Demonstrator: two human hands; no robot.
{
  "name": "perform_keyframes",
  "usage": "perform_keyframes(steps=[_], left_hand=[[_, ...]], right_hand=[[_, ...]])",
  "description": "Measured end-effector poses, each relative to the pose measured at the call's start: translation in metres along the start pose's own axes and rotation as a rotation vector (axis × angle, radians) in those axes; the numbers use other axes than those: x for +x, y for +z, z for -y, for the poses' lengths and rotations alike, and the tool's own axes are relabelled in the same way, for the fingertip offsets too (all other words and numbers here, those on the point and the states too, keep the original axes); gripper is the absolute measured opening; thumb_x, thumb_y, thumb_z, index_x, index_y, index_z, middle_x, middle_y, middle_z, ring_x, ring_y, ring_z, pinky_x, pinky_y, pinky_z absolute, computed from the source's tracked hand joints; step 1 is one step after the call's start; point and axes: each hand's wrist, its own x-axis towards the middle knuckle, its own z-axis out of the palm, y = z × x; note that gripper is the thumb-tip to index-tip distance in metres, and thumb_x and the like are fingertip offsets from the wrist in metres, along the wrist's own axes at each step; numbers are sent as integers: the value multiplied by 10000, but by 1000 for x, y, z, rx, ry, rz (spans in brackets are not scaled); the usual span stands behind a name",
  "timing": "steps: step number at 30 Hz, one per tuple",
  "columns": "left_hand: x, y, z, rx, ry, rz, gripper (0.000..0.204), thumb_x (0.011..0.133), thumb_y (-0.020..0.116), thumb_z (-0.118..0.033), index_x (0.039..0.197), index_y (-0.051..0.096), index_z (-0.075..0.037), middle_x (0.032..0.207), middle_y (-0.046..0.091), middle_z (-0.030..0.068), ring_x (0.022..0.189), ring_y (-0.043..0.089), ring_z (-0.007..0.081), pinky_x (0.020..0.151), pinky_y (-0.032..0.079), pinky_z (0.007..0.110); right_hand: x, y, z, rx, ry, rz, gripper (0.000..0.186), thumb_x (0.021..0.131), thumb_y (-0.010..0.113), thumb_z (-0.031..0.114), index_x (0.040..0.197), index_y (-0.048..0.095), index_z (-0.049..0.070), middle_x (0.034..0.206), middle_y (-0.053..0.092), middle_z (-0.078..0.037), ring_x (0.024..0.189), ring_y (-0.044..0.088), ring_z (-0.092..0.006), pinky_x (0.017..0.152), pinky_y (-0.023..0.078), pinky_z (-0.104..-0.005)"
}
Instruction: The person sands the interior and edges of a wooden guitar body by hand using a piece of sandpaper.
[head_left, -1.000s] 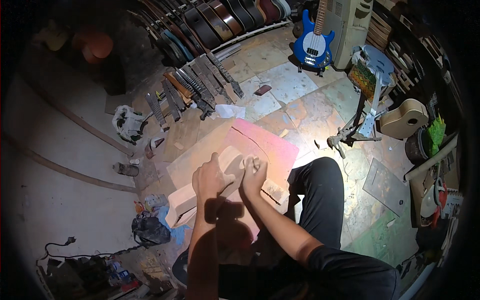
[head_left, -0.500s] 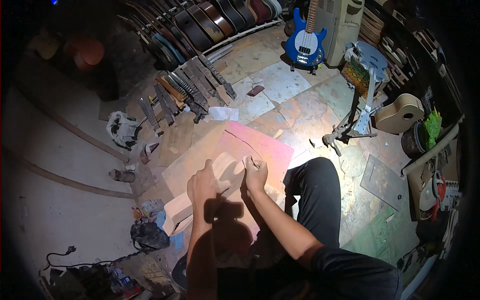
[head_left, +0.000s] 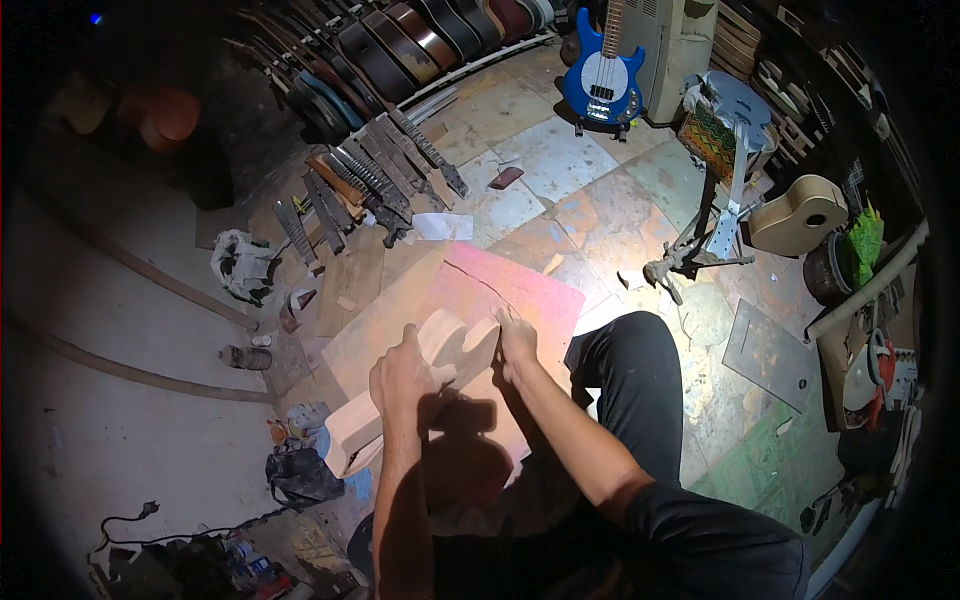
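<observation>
A pale wooden piece (head_left: 450, 342), long with a curved, notched end, lies diagonally on a pink-stained board (head_left: 535, 300) in front of me. My left hand (head_left: 402, 372) grips it along its middle, thumb reaching toward the curved end. My right hand (head_left: 515, 345) is at that end's right edge with fingers curled; whatever is between them is hidden. The shadow of my head falls across the board below the piece, and my bent leg (head_left: 640, 390) is beside the board on the right.
Stacked necks (head_left: 360, 180) lie beyond the board. A blue bass (head_left: 603, 85) stands at the back. A stand (head_left: 680, 265), pale guitar body (head_left: 795, 215) and grey panel (head_left: 765, 350) are at right. Guitar bodies (head_left: 420, 45) line a rack; a dark bag (head_left: 300, 470) sits at left.
My right hand has turned and moved slightly along the curved end; the small pale item earlier in its pinch is now hidden. The wooden piece and left hand have shifted slightly left in the picture.
</observation>
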Motion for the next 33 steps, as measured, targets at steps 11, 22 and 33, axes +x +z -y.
perform_keyframes(steps=[11,22,33], left_hand=[[-5,9,16,38,-15,-31,514,803,798,-251,1222,615,-17,886,767,252,890,769,439,787,587,535],[-5,6,-2,0,44,-21,525,801,841,-242,1210,608,-10,898,770,251,896,769,434,773,582,529],[-8,6,4,-32,26,-17,642,733,905,-308,1217,599,-19,919,773,244,923,770,427,794,590,517]], right_hand=[[-20,-13,2,-226,-38,164,452,976,779,421,708,588,111,560,515,-4,403,397,-138,406,268,-370],[19,-10,14,-317,-216,96,391,912,854,312,711,655,43,654,656,-64,574,587,-163,566,476,-371],[5,-12,11,-431,-253,107,405,914,881,324,892,611,24,782,680,-57,683,597,-118,613,494,-318]])
